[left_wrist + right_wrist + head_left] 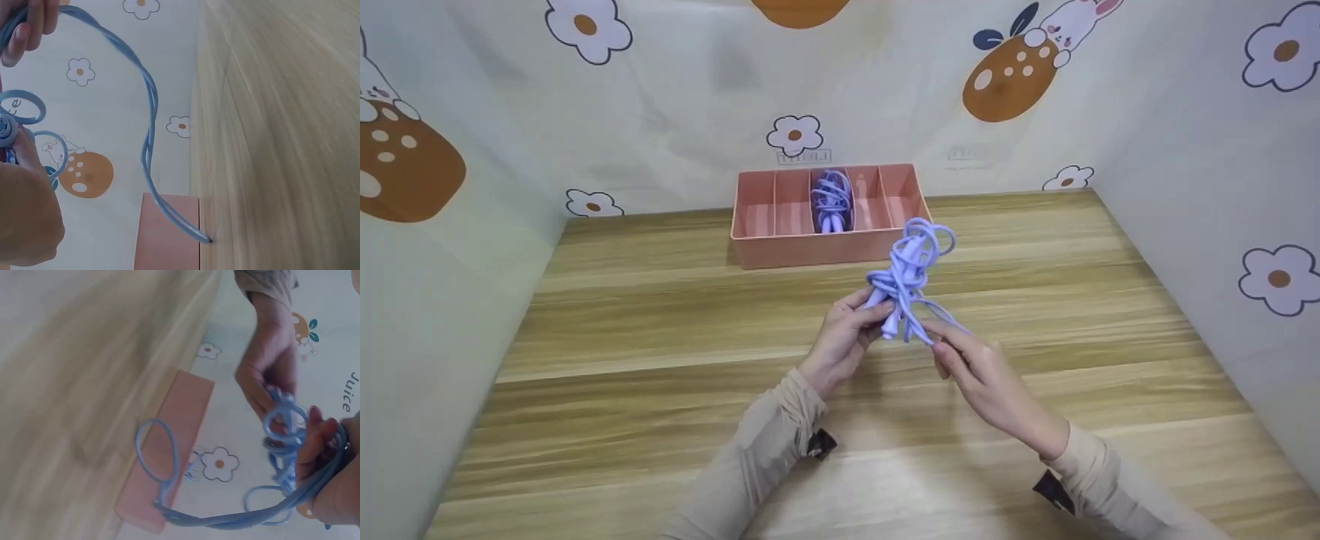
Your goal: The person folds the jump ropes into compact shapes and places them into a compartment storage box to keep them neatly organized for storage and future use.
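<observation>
My left hand (840, 337) grips a periwinkle jump rope (906, 274) by its handles, thumb over them. Cord winds around the handles in a loose bundle, with loops sticking out at the top. To its right, my right hand (994, 382) pinches a loose doubled length of the cord between thumb and fingers. In the left wrist view this doubled cord (151, 107) curves down, slightly twisted. The right wrist view shows the cord (225, 520) running from my right hand to a looped end. Both hands are above the table in front of the pink box (817, 251).
The pink box stands at the back of the wooden table (660, 315), split by dividers into several compartments. Another bundled periwinkle jump rope (832, 199) lies in its middle compartment. Printed cloth walls (682, 112) with flowers and rabbits enclose the table at the back and sides.
</observation>
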{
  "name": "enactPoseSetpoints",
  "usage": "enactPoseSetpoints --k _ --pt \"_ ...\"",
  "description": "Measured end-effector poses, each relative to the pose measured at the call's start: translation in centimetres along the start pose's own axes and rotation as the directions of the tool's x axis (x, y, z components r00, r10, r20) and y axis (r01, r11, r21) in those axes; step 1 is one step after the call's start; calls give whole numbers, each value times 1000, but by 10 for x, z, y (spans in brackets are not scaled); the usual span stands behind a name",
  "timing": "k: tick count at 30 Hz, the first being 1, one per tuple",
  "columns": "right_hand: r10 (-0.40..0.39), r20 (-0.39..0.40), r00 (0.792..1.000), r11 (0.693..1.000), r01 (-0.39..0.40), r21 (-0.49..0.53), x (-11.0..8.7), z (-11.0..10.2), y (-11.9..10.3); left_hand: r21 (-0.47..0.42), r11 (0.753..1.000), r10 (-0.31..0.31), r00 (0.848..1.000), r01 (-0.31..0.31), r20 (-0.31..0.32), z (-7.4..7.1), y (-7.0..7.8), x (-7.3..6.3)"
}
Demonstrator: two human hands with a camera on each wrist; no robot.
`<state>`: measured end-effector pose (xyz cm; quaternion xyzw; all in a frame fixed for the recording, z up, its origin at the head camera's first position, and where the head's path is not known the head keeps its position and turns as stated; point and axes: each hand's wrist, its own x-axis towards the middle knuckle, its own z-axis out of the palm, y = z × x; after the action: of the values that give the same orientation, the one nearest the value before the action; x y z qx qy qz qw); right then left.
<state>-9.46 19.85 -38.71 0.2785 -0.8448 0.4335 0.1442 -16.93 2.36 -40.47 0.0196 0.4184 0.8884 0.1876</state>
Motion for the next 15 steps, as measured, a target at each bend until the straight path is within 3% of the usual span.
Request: enactPoseSetpoints --k 2,4,8,12,15 --pt "-70 -27 997 997 71 25 -7 4 6 -42 999 2 1000 -1 11 0 2 -1" --pt "-149 -30 988 989 148 -13 -12 6 13 -78 997 6 1000 -5 21 0 5 -2" --pt "-267 28 963 956 269 -118 -22 5 30 -107 994 5 998 1 59 0 8 -6" --pt "-293 131 947 941 310 -133 -30 0 45 -103 994 -25 992 38 125 2 8 -10" --pt "-255 228 940 942 294 -161 -35 -4 55 -101 993 -42 979 64 200 2 8 -13"
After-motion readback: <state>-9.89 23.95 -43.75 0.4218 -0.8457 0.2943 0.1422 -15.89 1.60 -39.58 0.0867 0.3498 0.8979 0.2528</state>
